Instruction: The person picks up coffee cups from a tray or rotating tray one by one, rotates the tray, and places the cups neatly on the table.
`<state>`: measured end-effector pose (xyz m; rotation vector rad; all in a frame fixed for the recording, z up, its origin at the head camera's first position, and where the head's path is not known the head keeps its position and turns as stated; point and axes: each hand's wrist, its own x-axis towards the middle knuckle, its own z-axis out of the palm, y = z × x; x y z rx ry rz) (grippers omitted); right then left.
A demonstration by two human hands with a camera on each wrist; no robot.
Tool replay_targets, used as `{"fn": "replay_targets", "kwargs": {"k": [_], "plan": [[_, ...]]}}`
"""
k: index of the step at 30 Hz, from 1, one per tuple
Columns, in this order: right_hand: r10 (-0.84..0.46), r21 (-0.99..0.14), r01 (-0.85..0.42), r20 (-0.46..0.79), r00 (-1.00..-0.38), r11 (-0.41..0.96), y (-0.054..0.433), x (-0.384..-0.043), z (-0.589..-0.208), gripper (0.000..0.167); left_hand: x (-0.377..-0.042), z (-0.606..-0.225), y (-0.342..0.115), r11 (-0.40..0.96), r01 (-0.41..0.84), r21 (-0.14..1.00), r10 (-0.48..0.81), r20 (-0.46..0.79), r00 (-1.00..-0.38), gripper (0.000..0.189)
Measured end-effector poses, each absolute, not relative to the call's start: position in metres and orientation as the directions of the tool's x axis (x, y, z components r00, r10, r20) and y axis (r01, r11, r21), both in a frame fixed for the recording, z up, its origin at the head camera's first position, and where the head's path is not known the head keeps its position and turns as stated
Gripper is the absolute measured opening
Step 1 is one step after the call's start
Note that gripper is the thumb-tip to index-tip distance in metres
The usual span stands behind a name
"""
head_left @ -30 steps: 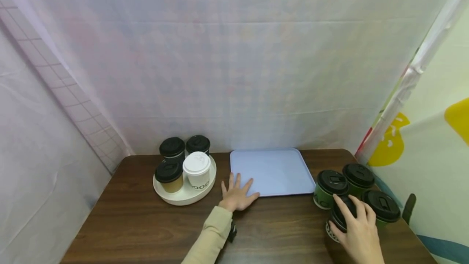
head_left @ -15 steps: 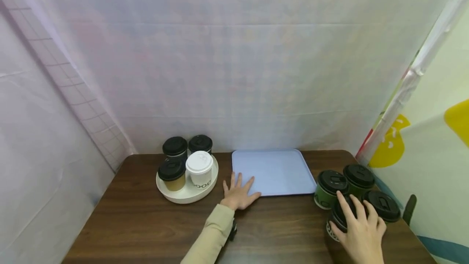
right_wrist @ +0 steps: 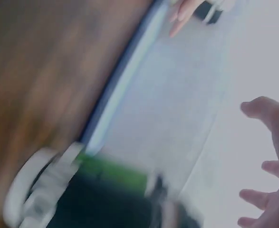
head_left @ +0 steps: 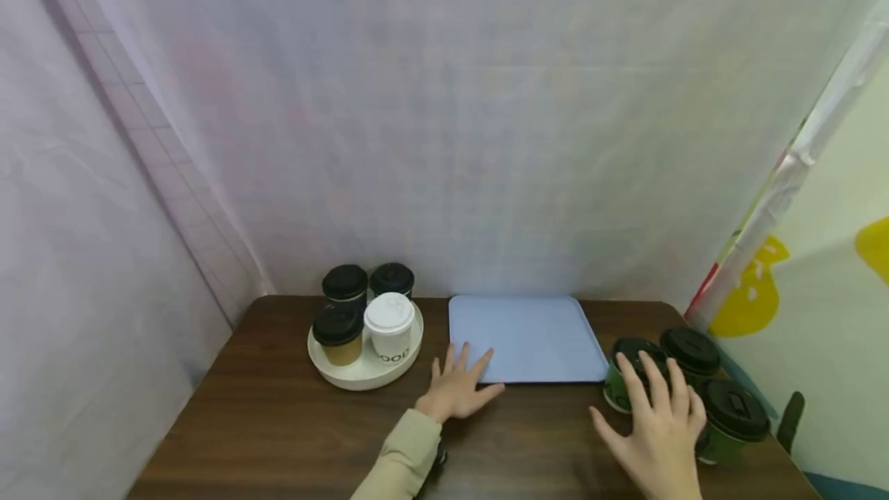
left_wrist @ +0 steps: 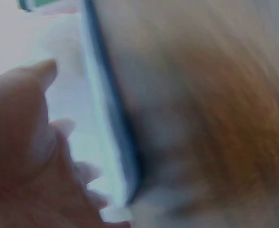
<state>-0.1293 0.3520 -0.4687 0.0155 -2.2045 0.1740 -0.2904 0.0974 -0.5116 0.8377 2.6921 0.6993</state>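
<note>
My left hand [head_left: 454,390] has its fingers spread over the near left corner of a pale blue tray [head_left: 528,330]. Contact with the tray is hard to tell. At the right, my right hand [head_left: 656,427] is spread wide, thumb apart, in front of black-lidded green cups: one green cup [head_left: 614,388] partly behind the fingers, another cup's black lid [head_left: 691,349] farther back, and a third green cup [head_left: 732,419]. Nothing shows between the fingers [right_wrist: 260,197] in the right wrist view. A blurred dark cup with a white patterned band [right_wrist: 39,190] appears there below; in the head view it is hidden.
A round white tray [head_left: 364,384] at the left holds a white-lidded cup [head_left: 390,326], a brown cup with black lid [head_left: 339,334], and two more dark-lidded cups. The wooden table [head_left: 278,423] meets a hanging curtain [head_left: 444,137] at the back.
My right hand has come up off the dark patterned cup, its fingers and thumb spreading wider. The head view has shifted slightly. My left hand stays by the tray corner.
</note>
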Motion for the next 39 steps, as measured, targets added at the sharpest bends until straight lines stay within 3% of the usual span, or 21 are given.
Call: {"fn": "replay_targets", "kwargs": {"k": [3,7,11,14,19,24,29,34,39], "plan": [[-0.021,-0.111,-0.186,0.807,-0.590,0.976,0.326,-0.148,-0.467,0.086,-0.274,-0.498,0.083,0.697,0.486,0.528,0.632,-0.131,-0.764,0.076],[-0.112,-0.130,-0.322,0.764,-0.635,0.938,0.292,-0.176,-0.464,0.070,-0.257,-0.472,0.058,0.668,0.498,0.553,0.689,-0.206,-0.695,0.077],[-0.190,-0.167,-0.424,0.709,-0.680,0.890,0.260,-0.210,-0.464,0.077,-0.247,-0.452,0.023,0.663,0.490,0.566,0.707,-0.258,-0.659,0.071],[-0.230,-0.208,-0.471,0.663,-0.713,0.857,0.237,-0.240,-0.470,0.077,-0.246,-0.448,-0.014,0.700,0.469,0.540,0.670,-0.268,-0.692,0.067],[-0.283,-0.281,-0.486,0.537,-0.794,0.828,0.203,-0.287,-0.476,0.078,-0.259,-0.453,-0.079,0.800,0.271,0.535,0.475,-0.289,-0.831,0.074],[-0.342,-0.291,-0.505,0.465,-0.817,0.812,0.182,-0.313,-0.471,0.086,-0.280,-0.466,-0.115,0.830,0.063,0.554,0.227,-0.232,-0.946,0.107],[-0.350,-0.303,-0.499,0.432,-0.831,0.812,0.163,-0.328,-0.466,0.091,-0.302,-0.485,-0.124,0.829,-0.036,0.558,0.102,-0.213,-0.972,0.124],[-0.317,-0.339,-0.450,0.380,-0.869,0.826,0.145,-0.334,-0.467,0.093,-0.313,-0.497,-0.125,0.839,-0.035,0.543,0.097,-0.213,-0.972,0.126],[-0.329,-0.334,-0.458,0.376,-0.866,0.824,0.129,-0.338,-0.468,0.090,-0.316,-0.512,-0.124,0.859,-0.029,0.512,0.091,-0.208,-0.974,0.133]]}}
